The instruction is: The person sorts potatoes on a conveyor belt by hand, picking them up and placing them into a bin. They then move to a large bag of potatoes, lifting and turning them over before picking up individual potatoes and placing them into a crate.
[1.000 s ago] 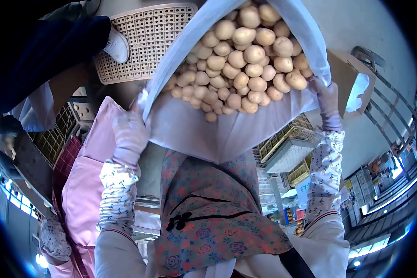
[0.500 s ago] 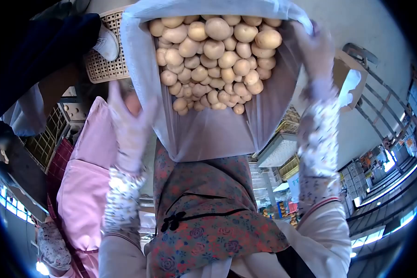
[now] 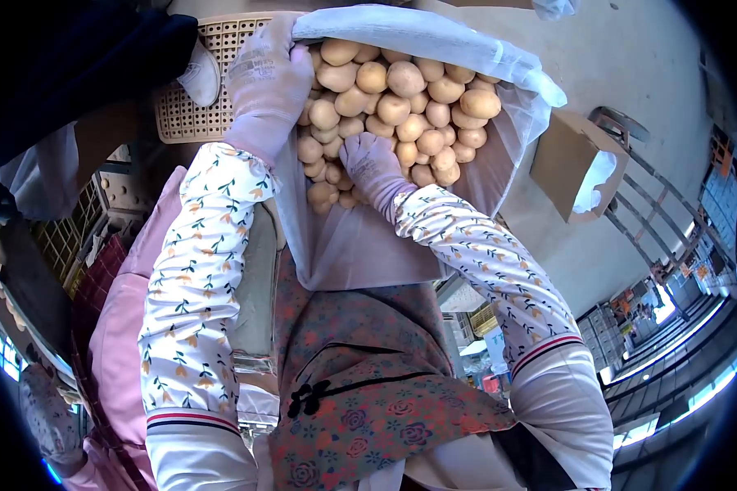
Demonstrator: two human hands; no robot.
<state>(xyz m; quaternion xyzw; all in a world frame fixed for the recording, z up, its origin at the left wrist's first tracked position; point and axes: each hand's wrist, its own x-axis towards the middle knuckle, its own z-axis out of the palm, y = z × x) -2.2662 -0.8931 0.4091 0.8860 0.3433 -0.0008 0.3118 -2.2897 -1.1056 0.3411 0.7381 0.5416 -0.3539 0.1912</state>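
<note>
A translucent white plastic liner bag (image 3: 368, 250) stands opened out before me, holding a heap of many potatoes (image 3: 405, 79). At its upper left rim my left hand (image 3: 270, 78), in a pale lilac glove, is closed on the folded plastic edge. My right hand (image 3: 373, 168), gloved alike, reaches inside the bag onto the lower middle of the heap. Its fingers are bent down around a potato there, with the fingertips partly hidden among the others. The bag's right rim (image 3: 540, 90) hangs loose, away from either hand.
A perforated beige plastic crate (image 3: 180, 119) lies at upper left, with another person's shoe (image 3: 201, 75) on it. That person's pink clothing (image 3: 127, 319) is close to my left arm. To the right, a cardboard box (image 3: 569, 164) stands by a metal-railed cart (image 3: 663, 204) on the floor.
My right hand has left the bag's right rim and come down onto the potatoes. My left hand has risen from beside the bag and taken hold of its upper left rim.
</note>
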